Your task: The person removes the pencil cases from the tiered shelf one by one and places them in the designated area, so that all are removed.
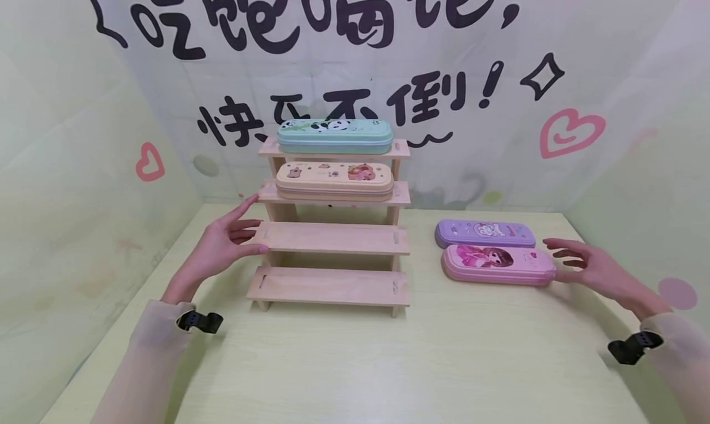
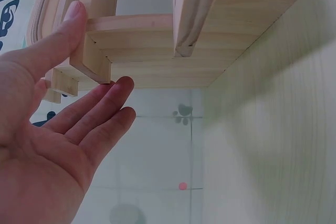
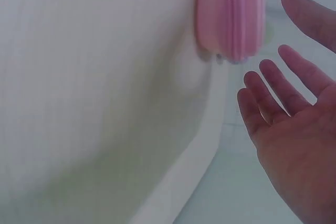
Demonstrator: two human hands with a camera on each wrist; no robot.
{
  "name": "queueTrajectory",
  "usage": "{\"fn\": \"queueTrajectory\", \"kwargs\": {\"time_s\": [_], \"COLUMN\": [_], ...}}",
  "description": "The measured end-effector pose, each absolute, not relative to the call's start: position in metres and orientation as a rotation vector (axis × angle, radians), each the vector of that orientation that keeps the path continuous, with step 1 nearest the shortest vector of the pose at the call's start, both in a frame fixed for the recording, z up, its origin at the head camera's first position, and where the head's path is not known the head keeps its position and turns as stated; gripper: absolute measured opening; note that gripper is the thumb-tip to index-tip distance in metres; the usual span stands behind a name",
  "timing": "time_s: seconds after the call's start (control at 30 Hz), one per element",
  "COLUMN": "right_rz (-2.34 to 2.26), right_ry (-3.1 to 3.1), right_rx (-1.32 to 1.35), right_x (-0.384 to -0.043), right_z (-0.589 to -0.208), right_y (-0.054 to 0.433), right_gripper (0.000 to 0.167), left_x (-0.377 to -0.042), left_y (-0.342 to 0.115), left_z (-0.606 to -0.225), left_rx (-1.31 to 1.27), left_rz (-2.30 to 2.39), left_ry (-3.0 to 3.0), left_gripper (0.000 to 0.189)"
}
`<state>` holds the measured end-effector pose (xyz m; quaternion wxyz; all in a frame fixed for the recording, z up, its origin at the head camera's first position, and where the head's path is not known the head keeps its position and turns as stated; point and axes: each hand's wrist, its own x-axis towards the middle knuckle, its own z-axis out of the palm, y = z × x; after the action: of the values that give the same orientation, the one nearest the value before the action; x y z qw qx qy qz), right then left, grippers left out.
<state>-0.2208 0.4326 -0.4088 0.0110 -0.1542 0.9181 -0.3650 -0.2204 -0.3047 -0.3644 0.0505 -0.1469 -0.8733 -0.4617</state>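
Observation:
A pale wooden stepped rack (image 1: pixel 333 236) with several tiers stands on the table. My left hand (image 1: pixel 219 242) is at the rack's left end, index fingertip at one tier and thumb at the tier below. In the left wrist view, the thumb (image 2: pixel 65 35) lies along a board's edge and the other fingers stretch out beside its end. My right hand (image 1: pixel 596 273) is beside the right end of a pink pencil case (image 1: pixel 499 265) with a doll picture. Its fingers are spread and loosely bent in the right wrist view, with nothing between them.
A purple pencil case (image 1: pixel 485 232) lies just behind the pink one. On the rack's top tier sits a mint panda case (image 1: pixel 335 137); a cream case (image 1: pixel 334 182) sits one tier lower. Printed cloth walls (image 1: pixel 499 165) enclose the table (image 1: pixel 388 362) at the back and sides.

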Motion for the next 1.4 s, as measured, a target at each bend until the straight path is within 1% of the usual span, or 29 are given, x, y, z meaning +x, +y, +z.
{"fn": "queueTrajectory", "kwargs": {"time_s": [0.13,0.27,0.57,0.7,1.03,1.4], "right_rz": [-1.143,-1.097,-1.048,-1.054,-1.155,-1.202], "right_ry": [2.895,2.929,2.983,2.998,2.923,2.869], "right_rx": [-0.492,-0.504,-0.729,-0.786,-0.843,-0.845], "right_x": [-0.219,-0.217,-0.217,-0.217,-0.215,-0.228], "right_z": [-0.396,-0.381,-0.354,-0.345,-0.328,-0.302], "right_y": [0.423,0.402,0.344,0.320,0.262,0.210], "right_gripper": [0.068,0.066,0.066,0.066,0.068,0.071], "left_x": [-0.220,-0.220,-0.221,-0.220,-0.219,-0.218], "left_y": [-0.305,-0.305,-0.305,-0.305,-0.306,-0.306], "left_z": [-0.364,-0.364,-0.366,-0.365,-0.366,-0.365], "left_rx": [-0.436,-0.438,-0.457,-0.453,-0.460,-0.449], "left_rz": [-1.407,-1.405,-1.399,-1.401,-1.430,-1.419], "left_ry": [-2.663,-2.662,-2.651,-2.656,-2.647,-2.652], "left_gripper": [0.106,0.106,0.106,0.106,0.105,0.106]}}
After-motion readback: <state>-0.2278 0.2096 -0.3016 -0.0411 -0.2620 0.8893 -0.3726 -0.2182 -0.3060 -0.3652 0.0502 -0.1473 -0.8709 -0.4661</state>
